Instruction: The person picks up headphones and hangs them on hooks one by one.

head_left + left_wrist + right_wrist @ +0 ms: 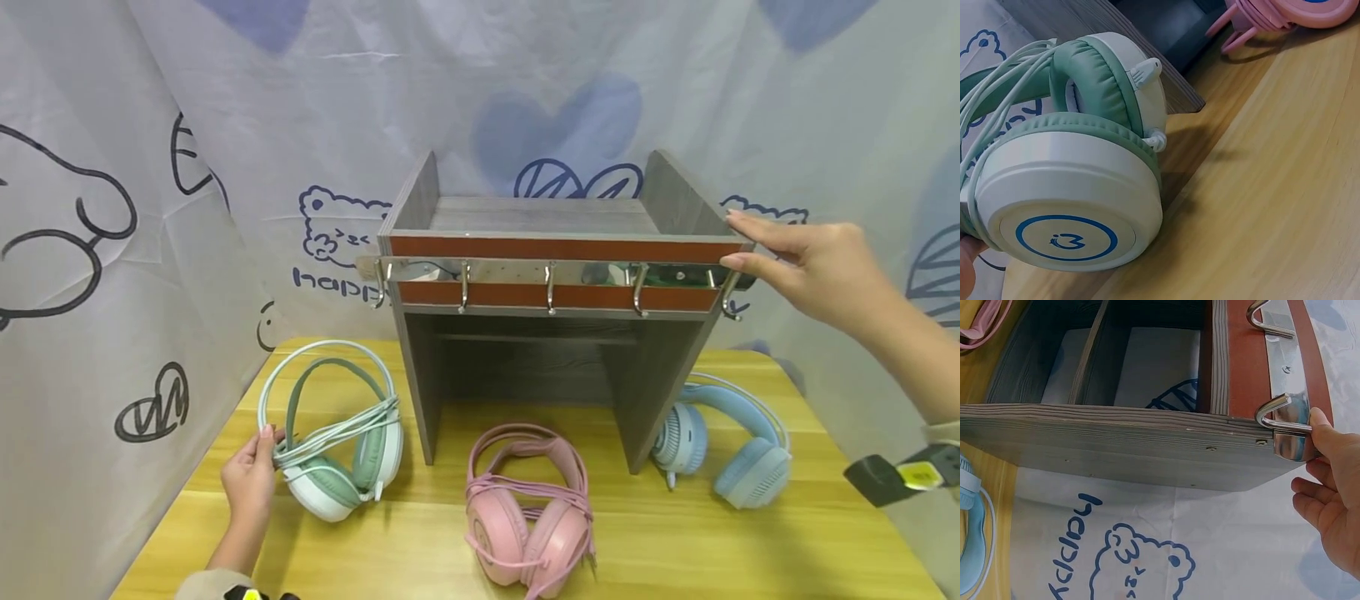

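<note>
Head: curtain (420, 92) reads "happy"; left hand (251, 479) grips mint headphones (330, 485), right hand (825, 262) pinches rail (510, 272)

White-and-green headphones (387, 457) are seen by the yellow table's (405, 554) left edge, pale-blue ones (756, 473) by its right, pink ones (497, 533) between; the grey rack (686, 200) is banded red-brown, the cloth (420, 83) printed with blue hearts.
</note>
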Motion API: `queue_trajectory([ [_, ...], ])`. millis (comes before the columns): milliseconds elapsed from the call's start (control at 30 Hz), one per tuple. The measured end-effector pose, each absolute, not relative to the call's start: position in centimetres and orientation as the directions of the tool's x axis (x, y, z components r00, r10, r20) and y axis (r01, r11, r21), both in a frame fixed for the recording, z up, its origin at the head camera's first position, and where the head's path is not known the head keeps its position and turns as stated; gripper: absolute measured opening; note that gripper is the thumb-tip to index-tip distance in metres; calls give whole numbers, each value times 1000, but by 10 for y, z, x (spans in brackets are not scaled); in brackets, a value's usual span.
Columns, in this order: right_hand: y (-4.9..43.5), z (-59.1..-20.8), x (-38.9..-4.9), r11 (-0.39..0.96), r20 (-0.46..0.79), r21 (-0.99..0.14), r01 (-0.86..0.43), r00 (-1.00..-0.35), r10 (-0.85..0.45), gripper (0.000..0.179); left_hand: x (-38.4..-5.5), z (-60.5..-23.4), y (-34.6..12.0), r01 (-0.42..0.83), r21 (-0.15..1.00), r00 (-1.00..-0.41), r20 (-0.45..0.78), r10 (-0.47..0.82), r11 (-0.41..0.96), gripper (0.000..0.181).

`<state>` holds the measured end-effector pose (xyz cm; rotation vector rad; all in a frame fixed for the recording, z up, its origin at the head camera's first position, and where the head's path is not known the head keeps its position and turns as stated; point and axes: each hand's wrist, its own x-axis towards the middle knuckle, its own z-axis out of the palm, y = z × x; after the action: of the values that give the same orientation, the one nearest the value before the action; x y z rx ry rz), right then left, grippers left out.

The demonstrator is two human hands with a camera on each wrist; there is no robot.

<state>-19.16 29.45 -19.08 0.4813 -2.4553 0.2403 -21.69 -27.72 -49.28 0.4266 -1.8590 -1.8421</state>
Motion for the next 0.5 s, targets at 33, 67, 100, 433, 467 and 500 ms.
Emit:
queue_trajectory([
  [33, 294, -191, -192, 916, 612, -53, -397, -738, -284, 48, -223, -504, -282, 120, 992, -825, 119, -552, 35, 46],
  [67, 295, -191, -192, 917, 615, -49, -396, -735, -285, 48, -229, -515, -288, 139, 990, -822, 120, -556, 9, 43],
  [100, 295, -191, -192, 917, 620, -42, -398, -729, -288, 48, -234, -526, -293, 162, 987, -817, 124, -563, -17, 38],
  [433, 294, -192, -192, 911, 628, -38, -410, -719, -298, 48, -204, -474, -268, 185, 976, -823, 88, -562, -118, 30],
  [467, 294, -192, -192, 912, 624, -45, -407, -725, -293, 48, -206, -477, -270, 190, 976, -815, 97, -571, -106, 31],
  [500, 295, -192, -192, 912, 621, -52, -406, -729, -288, 49, -211, -487, -275, 203, 971, -812, 97, -575, -123, 32],
])
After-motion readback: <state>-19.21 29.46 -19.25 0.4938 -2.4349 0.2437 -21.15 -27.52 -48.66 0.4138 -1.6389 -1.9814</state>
